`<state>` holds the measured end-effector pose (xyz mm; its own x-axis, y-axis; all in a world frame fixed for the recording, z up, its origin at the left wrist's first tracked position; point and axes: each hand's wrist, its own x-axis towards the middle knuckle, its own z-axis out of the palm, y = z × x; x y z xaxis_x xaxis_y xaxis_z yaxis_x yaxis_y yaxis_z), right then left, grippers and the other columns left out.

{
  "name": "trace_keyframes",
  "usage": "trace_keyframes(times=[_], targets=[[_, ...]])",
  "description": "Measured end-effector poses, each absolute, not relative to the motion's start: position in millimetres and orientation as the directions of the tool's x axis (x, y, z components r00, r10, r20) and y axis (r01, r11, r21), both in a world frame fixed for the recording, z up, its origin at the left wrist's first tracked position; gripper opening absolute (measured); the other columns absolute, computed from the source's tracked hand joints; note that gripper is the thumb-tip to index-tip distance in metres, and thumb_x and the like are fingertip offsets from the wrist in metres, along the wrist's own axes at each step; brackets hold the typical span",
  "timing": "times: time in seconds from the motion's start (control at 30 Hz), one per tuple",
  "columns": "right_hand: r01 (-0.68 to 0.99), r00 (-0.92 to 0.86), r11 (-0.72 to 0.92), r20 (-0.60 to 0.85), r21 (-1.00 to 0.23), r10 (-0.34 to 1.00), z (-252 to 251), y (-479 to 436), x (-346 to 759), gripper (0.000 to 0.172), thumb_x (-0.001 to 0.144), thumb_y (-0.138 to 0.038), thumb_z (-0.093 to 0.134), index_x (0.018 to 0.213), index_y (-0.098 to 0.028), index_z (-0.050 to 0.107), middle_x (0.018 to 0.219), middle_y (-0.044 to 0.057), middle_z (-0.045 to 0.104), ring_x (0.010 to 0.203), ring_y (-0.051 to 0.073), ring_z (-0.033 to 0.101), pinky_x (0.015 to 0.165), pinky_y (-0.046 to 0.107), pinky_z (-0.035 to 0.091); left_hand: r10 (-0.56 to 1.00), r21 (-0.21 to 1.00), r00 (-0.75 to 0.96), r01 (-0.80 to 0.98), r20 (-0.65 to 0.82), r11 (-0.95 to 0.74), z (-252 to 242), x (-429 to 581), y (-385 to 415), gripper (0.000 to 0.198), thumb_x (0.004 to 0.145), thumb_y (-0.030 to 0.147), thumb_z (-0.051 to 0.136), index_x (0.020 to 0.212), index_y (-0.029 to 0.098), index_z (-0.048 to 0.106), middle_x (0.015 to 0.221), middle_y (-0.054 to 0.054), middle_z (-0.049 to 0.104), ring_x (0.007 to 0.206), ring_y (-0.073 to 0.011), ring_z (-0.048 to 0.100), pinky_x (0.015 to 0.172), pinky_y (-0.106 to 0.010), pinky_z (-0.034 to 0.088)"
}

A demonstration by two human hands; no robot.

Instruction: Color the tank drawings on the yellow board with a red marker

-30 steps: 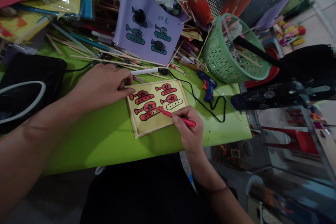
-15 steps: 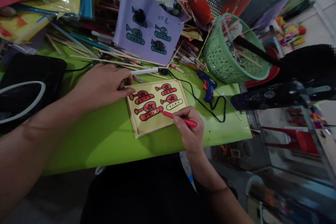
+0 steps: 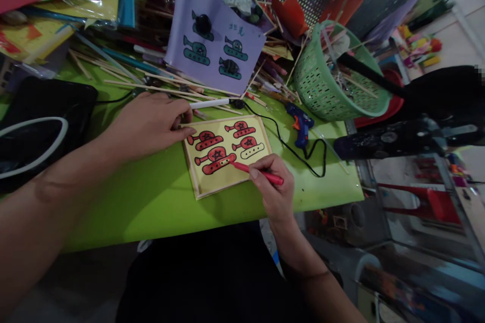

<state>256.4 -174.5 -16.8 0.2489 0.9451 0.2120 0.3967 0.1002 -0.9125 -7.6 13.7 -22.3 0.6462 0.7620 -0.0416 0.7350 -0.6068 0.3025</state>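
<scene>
A yellow card (image 3: 227, 179) with a thin wooden-stick border lies on the green table, bearing several black-outlined tank drawings. Most of their parts are coloured red; the lower part of the right-hand tank (image 3: 252, 151) is still yellow. My right hand (image 3: 278, 181) is closed around a red marker (image 3: 273, 177), its tip touching the right end of the lower-left tank (image 3: 219, 160). My left hand (image 3: 159, 118) has curled fingers and its thumb pressed on the card's upper left corner, holding it. Beside its knuckles lies a white pen (image 3: 210, 104), its near end hidden by the hand.
Behind the card stands a purple sheet (image 3: 215, 25) with green tanks, amid loose wooden sticks (image 3: 162, 81). A blue glue gun (image 3: 301, 123) with a black cord and a green basket (image 3: 337, 88) are at right. A black device (image 3: 49, 126) sits left of my forearm.
The marker tip has shifted very slightly left along the lower-left tank. The whole view has moved a little; my left hand keeps its place on the card.
</scene>
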Motion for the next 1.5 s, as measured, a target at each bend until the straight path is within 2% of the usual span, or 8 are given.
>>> trace_keyframes(times=[0.2,0.47,0.83,1.2,1.5], targets=[[0.41,0.263,0.099,0.222,-0.907,0.939,-16.4,-174.3,256.0,0.009,0.095,-0.02,0.076,0.088,-0.025,0.075,0.073,-0.004,0.071,0.058,0.014,0.06,0.053,0.027,0.046,0.77,0.304,0.636,0.745,-0.051,-0.594,-20.1,-6.4,12.8,0.023,0.1,0.045,0.07,0.111,0.026,0.074,0.084,-0.001,0.07,0.084,-0.0266,0.061,0.084,-0.04,0.04],[0.425,0.225,0.1,0.212,-0.9,0.951,-16.0,-175.0,256.6,0.007,0.095,-0.025,0.079,0.088,-0.026,0.077,0.075,-0.003,0.075,0.064,0.016,0.066,0.058,0.028,0.051,0.761,0.304,0.645,0.74,-0.069,-0.6,-18.8,-7.1,12.8,0.026,0.102,0.047,0.068,0.114,0.024,0.075,0.085,-0.002,0.069,0.085,-0.0272,0.062,0.084,-0.04,0.041],[0.421,0.255,0.106,0.23,-0.901,0.939,-15.0,-173.9,255.8,0.01,0.095,-0.02,0.075,0.087,-0.026,0.074,0.071,-0.004,0.071,0.058,0.014,0.06,0.054,0.028,0.047,0.767,0.291,0.639,0.747,-0.064,-0.598,-18.8,-6.0,12.6,0.024,0.102,0.045,0.07,0.114,0.025,0.076,0.085,-0.001,0.071,0.086,-0.0278,0.064,0.088,-0.041,0.044],[0.407,0.234,0.091,0.2,-0.909,0.951,-16.5,-173.5,256.0,0.006,0.097,-0.022,0.077,0.092,-0.026,0.077,0.074,-0.004,0.073,0.059,0.014,0.06,0.054,0.027,0.047,0.772,0.294,0.633,0.752,-0.068,-0.59,-18.8,-5.3,12.6,0.02,0.1,0.043,0.072,0.109,0.025,0.073,0.084,-0.001,0.07,0.085,-0.0274,0.062,0.083,-0.04,0.04],[0.418,0.26,0.065,0.188,-0.906,0.947,-16.3,-173.5,256.4,0.007,0.096,-0.026,0.076,0.089,-0.025,0.075,0.074,-0.003,0.073,0.06,0.015,0.062,0.055,0.028,0.048,0.758,0.303,0.651,0.726,-0.018,-0.617,-24.5,-8.8,14.8,0.024,0.101,0.048,0.07,0.112,0.027,0.075,0.081,0.0,0.069,0.087,-0.0277,0.065,0.087,-0.041,0.045]])
